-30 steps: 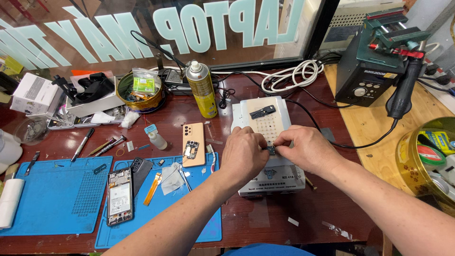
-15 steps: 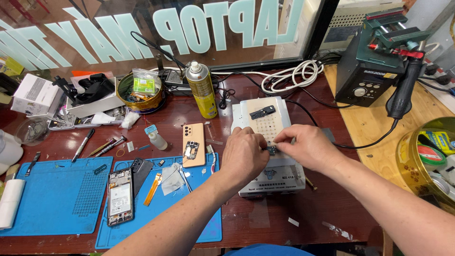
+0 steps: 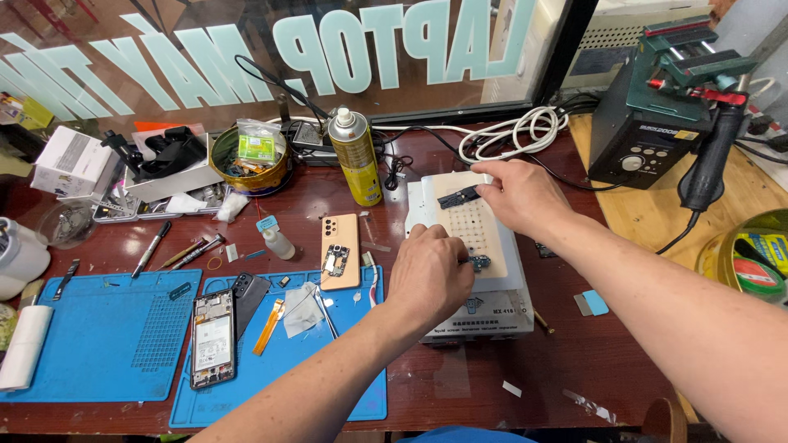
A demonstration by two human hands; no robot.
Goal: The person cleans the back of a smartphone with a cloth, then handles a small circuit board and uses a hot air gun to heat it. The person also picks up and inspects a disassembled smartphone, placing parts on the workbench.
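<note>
A white heating-plate machine (image 3: 502,305) stands at the middle of the dark red bench, with a tan perforated pad (image 3: 472,223) on top. My left hand (image 3: 428,277) rests on the pad's near left corner, fingers curled onto a small blue-grey circuit part (image 3: 479,263). My right hand (image 3: 522,197) reaches over the pad's far end, its fingertips pinching the end of a flat black strip part (image 3: 457,197) that lies on the pad.
A yellow spray can (image 3: 355,160), a peach phone back cover (image 3: 340,250) and a small bottle (image 3: 275,238) stand left of the machine. An opened phone (image 3: 213,338) lies between two blue mats (image 3: 107,336). A hot-air station (image 3: 648,135) and coiled white cable (image 3: 517,135) sit behind.
My right hand has left the small part beside my left hand and moved up to the black strip at the pad's far end. My left hand stayed put.
</note>
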